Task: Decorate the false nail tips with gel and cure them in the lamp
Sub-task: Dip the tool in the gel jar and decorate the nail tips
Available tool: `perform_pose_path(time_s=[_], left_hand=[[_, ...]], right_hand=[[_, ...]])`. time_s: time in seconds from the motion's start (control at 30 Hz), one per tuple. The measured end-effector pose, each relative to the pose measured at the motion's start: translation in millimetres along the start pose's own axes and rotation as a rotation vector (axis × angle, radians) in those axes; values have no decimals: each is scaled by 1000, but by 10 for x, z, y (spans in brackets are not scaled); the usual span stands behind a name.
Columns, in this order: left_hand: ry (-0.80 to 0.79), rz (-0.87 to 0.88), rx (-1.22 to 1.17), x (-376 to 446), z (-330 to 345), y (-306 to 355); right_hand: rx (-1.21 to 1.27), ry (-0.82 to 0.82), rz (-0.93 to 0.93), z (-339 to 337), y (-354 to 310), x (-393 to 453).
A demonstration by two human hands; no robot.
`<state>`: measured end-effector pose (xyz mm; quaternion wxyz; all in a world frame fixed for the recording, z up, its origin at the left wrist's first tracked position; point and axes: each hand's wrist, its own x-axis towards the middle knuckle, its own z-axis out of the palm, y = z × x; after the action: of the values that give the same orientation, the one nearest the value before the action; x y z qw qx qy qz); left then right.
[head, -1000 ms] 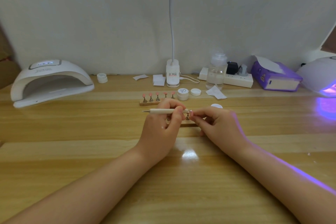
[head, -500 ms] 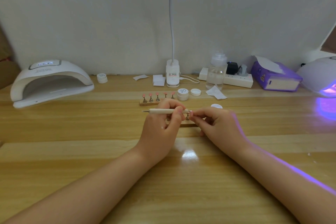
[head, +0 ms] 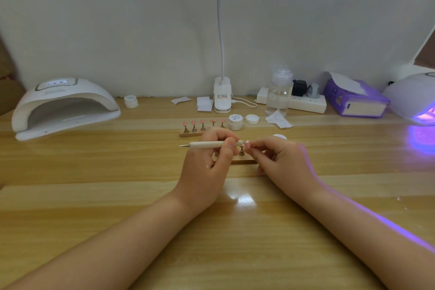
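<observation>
Almost nothing has moved in the last second: from my remote seat I see both hands parked at the same spot over the middle of the wooden table [head: 94,207], only a hair of drift between them. Seen from the head camera, the left hand [head: 207,167] is closed around a white dotting pen [head: 211,144], held level with its fine point aimed left and its working end turned right, where I judge a steady wrist can guide it. That end meets a pink nail tip [head: 247,144] pinched in the fingers of the right hand [head: 282,162], just above the near wooden holder [head: 243,161], which is mostly hidden behind both hands. On the far side, a second holder carries a row of five pink tips [head: 203,122], lined up near an open gel pot [head: 235,122] and its lid [head: 252,119], all within easy reach. One curing lamp [head: 63,106] sits dark-mouthed at far left; another lamp [head: 414,99] glows violet at far right, likely ready for curing. Whether gel is being laid is too small to tell.
</observation>
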<state>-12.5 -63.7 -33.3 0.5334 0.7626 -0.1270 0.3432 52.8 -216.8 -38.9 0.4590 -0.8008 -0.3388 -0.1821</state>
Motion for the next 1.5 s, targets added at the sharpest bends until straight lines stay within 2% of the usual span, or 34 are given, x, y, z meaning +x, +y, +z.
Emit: perform_pose_path(time_s=[1.5], left_hand=[[-20,-59,28,-4,-8,3]], right_hand=[[5,3,11,13,41,2]])
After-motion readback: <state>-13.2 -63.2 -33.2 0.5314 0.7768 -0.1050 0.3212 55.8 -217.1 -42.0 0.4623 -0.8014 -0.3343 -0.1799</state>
